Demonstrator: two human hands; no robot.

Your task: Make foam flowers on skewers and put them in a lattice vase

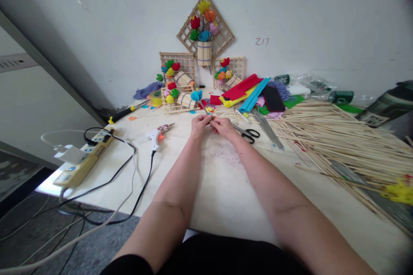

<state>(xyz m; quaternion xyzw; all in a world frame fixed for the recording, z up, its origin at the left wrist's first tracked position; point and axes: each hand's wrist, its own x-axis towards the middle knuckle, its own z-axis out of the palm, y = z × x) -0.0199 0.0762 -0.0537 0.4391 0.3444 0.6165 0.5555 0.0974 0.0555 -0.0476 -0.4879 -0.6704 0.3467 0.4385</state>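
Both my hands meet over the middle of the table, fingers pinched around the thin stem of a blue paper flower [196, 95]. My left hand [200, 125] closes on the stem, and the blossom rises up and left beyond it. My right hand [222, 127] pinches close beside it, at the stem's lower end; the exact contact is too small to make out. Black-handled scissors [250, 135] lie just right of my right hand. To the left, a white glue gun [157, 135] rests on the table, its nozzle pointing away to the right.
A yellow power strip [84, 159] with trailing cords occupies the left edge. Many wooden sticks [342, 137] spread over the right side. Crepe paper [240, 89], a phone [273, 99] and a metal ruler [268, 129] lie behind. Stick lattices with paper flowers [205, 25] stand against the wall.
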